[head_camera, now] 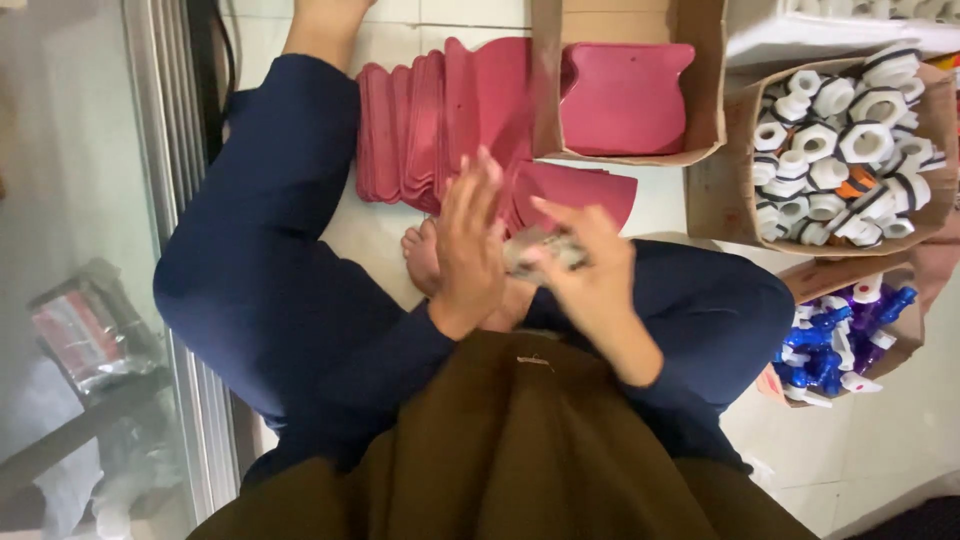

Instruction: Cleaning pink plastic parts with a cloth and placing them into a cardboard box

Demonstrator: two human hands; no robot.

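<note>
Whatever the right hand (590, 275) is pinching is just a motion-blurred greyish smear (545, 250), can't tell what it is. The left hand (470, 245) covers part of it, and the top edge crops the cardboard box (545, 90) of pink cards.

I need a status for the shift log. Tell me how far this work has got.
Done, by the look of it: a row of red flat pieces is lined up on the floor, and one lies in a cardboard box. In hand: the left hand and right hand hold a small blurred item; what it is, I cannot tell. Left: boxes of white fittings and blue spray heads sit untouched.
</note>
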